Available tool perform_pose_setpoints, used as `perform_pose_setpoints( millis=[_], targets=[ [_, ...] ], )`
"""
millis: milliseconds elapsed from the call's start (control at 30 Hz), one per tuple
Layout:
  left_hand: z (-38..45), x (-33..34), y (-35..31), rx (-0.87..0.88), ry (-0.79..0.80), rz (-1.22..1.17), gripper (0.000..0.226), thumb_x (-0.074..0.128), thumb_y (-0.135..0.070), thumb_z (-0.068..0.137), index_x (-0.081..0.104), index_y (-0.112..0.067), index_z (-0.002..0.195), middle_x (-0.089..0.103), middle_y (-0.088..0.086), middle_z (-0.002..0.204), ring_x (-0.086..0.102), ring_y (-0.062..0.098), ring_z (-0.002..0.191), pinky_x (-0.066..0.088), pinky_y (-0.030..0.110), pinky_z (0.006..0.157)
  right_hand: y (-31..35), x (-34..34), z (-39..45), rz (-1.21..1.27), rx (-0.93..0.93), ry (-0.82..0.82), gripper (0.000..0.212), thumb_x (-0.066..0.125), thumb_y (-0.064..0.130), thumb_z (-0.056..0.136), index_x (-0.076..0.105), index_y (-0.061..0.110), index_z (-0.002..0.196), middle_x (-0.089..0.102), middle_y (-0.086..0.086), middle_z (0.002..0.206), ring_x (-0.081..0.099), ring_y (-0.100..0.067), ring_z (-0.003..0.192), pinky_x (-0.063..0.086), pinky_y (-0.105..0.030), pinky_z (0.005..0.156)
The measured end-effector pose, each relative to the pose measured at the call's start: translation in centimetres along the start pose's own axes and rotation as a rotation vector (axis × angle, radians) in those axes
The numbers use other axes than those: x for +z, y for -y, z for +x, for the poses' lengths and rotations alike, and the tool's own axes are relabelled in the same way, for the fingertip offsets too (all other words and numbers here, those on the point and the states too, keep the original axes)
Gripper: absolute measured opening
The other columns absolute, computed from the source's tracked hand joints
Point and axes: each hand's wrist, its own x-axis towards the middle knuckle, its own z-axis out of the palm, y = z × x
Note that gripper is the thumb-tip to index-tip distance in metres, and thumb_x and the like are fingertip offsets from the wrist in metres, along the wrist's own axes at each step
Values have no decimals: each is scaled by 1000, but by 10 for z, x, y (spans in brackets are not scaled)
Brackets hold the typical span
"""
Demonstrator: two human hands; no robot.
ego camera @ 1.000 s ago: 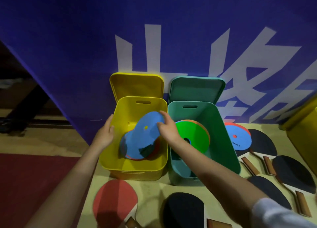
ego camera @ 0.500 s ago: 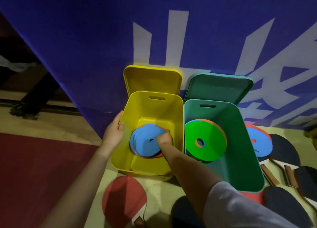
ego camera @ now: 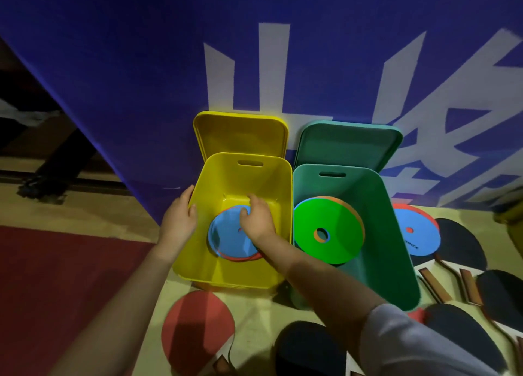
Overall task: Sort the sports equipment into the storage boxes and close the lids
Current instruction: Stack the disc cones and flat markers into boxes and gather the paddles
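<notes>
A yellow storage box (ego camera: 240, 275) stands open on the floor, with a stack of blue and red discs (ego camera: 226, 241) lying flat on its bottom. My right hand (ego camera: 257, 220) reaches into the box, its fingers curled over the far edge of the top blue disc. My left hand (ego camera: 178, 220) grips the box's left wall, thumb over the rim. Beside it, a green storage box (ego camera: 396, 234) holds a green disc (ego camera: 328, 231) leaning on orange ones. The yellow lid (ego camera: 240, 135) and the green lid (ego camera: 348, 146) lean on the banner behind.
A blue disc on red ones (ego camera: 416, 234) lies on the floor to the right of the green box. A red paddle (ego camera: 198, 327) and a black paddle (ego camera: 308, 350) lie in front of the boxes, and several black paddles (ego camera: 458, 242) lie at the right. Red mat (ego camera: 70, 276) at left.
My right hand lowered the blue disc stack from a tilt at the box's rim to lie flat on the bottom, then shifted to its far edge. My left hand stayed on the wall.
</notes>
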Motion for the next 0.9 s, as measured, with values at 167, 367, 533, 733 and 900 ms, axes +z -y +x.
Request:
perform_pose_setpoints(
  millis=[167,367,533,733,900],
  targets=[
    [-17,-3,-26,251,-146,392,52,52,-19,82,50,-12,134,56,16,118,50,39,110,45,53,88,15,-74,-53,414,-309,-141,37,51,8,90,56,11,126,61,-7,105,58,-13,97,49,-21,77],
    [-51,27,-126,381,-57,155,52,45,-25,82,54,-11,131,58,15,119,51,36,111,41,46,97,-64,-177,-114,627,-120,-496,31,47,-6,91,60,17,108,64,-3,81,60,-6,77,49,-17,70],
    [-94,83,-242,519,147,-174,47,42,-16,87,53,-12,132,55,11,124,49,26,117,35,33,103,-139,-234,-163,680,95,-760,27,46,-1,93,62,13,110,65,-8,83,61,-9,77,46,-14,72],
    [-137,179,-364,416,532,-464,41,48,1,90,54,-12,128,54,9,123,53,20,112,41,31,101,-240,-262,-210,649,393,-834,24,48,7,92,62,21,106,63,0,80,61,-19,77,52,-37,72],
    [-124,266,-413,99,684,-353,41,45,-11,92,50,-22,131,55,5,127,56,18,103,44,27,88,-309,-298,-225,522,629,-776,19,52,21,94,59,17,112,64,0,102,60,-20,97,44,-31,79]
  ],
)
